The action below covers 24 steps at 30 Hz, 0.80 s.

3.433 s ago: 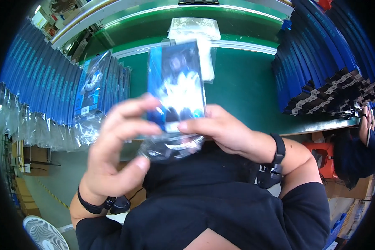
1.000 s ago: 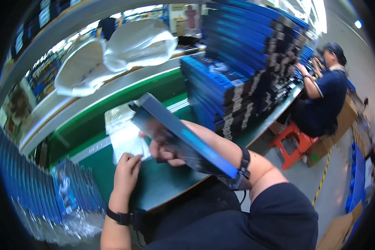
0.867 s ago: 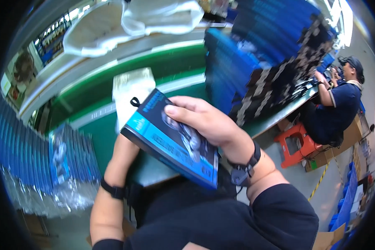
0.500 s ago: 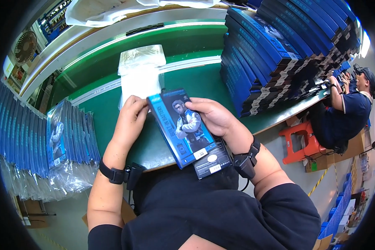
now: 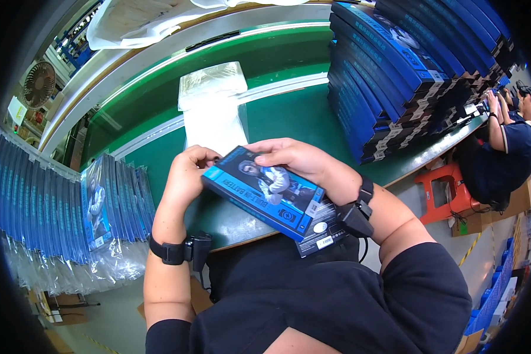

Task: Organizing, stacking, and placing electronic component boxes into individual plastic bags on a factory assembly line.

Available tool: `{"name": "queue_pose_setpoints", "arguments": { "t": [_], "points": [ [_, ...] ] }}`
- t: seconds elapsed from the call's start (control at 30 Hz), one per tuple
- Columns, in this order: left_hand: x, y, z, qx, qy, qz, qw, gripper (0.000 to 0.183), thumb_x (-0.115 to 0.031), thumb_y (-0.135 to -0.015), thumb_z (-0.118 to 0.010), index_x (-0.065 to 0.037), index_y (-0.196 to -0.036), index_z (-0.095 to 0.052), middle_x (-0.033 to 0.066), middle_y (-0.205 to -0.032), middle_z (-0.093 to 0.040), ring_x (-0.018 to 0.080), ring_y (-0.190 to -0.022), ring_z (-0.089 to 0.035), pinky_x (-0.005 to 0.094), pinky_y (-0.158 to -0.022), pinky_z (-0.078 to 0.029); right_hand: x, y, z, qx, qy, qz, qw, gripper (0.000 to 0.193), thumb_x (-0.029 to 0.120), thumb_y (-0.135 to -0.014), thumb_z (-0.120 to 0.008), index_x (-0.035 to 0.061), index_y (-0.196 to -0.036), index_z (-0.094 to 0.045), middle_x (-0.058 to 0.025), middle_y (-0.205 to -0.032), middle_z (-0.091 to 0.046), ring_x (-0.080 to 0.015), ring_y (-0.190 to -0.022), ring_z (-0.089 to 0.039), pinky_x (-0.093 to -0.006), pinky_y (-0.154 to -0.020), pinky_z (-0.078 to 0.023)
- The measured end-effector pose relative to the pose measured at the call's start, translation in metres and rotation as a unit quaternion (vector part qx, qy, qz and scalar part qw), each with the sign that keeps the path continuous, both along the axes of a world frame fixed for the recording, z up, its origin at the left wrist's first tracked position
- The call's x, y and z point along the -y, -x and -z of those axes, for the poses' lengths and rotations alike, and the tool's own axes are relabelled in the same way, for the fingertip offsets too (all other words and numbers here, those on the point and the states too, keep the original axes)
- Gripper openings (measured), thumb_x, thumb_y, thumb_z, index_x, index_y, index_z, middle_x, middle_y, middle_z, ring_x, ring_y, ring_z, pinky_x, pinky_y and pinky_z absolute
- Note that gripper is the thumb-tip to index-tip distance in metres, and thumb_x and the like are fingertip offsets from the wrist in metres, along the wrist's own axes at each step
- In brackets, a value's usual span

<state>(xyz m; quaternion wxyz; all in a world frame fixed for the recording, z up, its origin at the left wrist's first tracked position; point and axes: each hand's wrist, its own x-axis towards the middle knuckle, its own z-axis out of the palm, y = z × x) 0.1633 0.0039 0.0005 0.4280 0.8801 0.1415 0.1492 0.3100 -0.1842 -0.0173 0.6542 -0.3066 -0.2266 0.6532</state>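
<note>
We see a flat blue box with a figure printed on its face, lying near the centre of the frame and tilted so that its long side runs from upper left to lower right. A black flap with white labels sticks out from its lower right end. The left hand grips the box's upper left end, fingers curled around the corner. The right hand lies over the top edge, fingers spread along the face and clasping it. Both wrists wear black straps.

Under the box we see a green work table that fills the middle of the frame. Just above the hands, a stack of clear plastic bags lies on it. In the upper right, a tall pile of like blue boxes stands on the table's far side. At the left edge, a row of bagged blue boxes stands upright, their plastic hanging below. White sacks lie along the top of the frame, and a fan shows in the upper left. At the right edge, another person in dark blue works beside an orange stool.
</note>
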Motion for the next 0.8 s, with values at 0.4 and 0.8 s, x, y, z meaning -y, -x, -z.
{"name": "queue_pose_setpoints", "arguments": {
  "t": [0.4,0.8],
  "points": [
    [0.015,-0.002,-0.010,0.072,-0.204,-0.090,0.972,0.014,0.005,-0.069,-0.058,-0.001,-0.077,-0.067,0.0122,-0.072,-0.053,0.0232,-0.067,-0.056,0.0325,-0.062,-0.046,-0.014,0.003,-0.012,0.288,0.048,0.089,0.952,0.049,0.000,-0.086,-0.053,-0.0115,-0.131,-0.036,-0.0174,-0.114,-0.059,-0.0164,-0.096,-0.060,-0.0266,-0.085,-0.048],
    [0.033,0.014,-0.020,0.054,-0.088,-0.043,0.994,0.015,0.006,-0.074,-0.055,0.004,-0.087,-0.062,0.0110,-0.066,-0.058,0.0157,-0.054,-0.058,0.0274,-0.051,-0.046,0.007,0.035,0.005,0.311,0.035,0.293,0.903,0.036,-0.003,-0.085,-0.047,-0.0097,-0.121,-0.048,-0.0132,-0.105,-0.061,-0.0160,-0.094,-0.058,-0.0271,-0.084,-0.046]
  ]
}}
